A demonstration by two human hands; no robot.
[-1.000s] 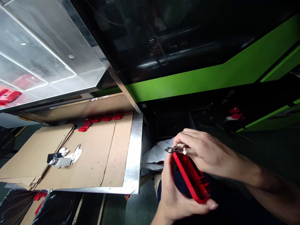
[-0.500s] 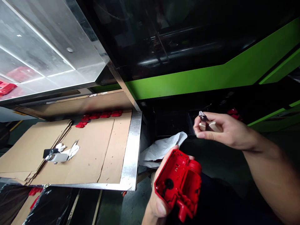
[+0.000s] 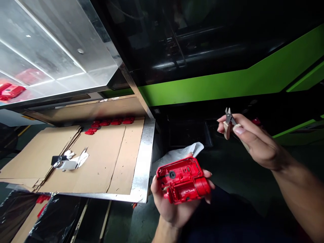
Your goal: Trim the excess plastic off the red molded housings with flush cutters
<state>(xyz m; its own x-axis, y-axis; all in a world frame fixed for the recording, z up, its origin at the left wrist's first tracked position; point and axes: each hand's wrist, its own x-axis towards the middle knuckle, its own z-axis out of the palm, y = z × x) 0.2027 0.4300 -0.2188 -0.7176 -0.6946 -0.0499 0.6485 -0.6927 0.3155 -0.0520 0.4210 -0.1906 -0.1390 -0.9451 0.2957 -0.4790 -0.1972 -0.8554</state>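
A red plastic housing [image 3: 182, 179] lies across my left hand [image 3: 174, 212], its hollow inside facing up. My left fingers and thumb grip it at both ends. Inside the housing there is a dark round spot, and a cylindrical bulge is at its right end. To the upper right, my right hand [image 3: 253, 138] holds small side cutters [image 3: 229, 121] with pale handles. The cutters' jaws are apart and point upward, well away from the housing.
Left stands a metal-edged table [image 3: 141, 168] covered with cardboard sheets [image 3: 101, 168]. On it are several small red parts [image 3: 116, 121] and a cluster of tools [image 3: 67, 163]. A white bag [image 3: 182, 152] hangs behind the housing. A black and green machine [image 3: 197, 87] fills the back.
My left hand has turned the red housing from tilted upright to nearly level. My right hand has moved slightly right, and the cutters have turned upright with their jaws opened.
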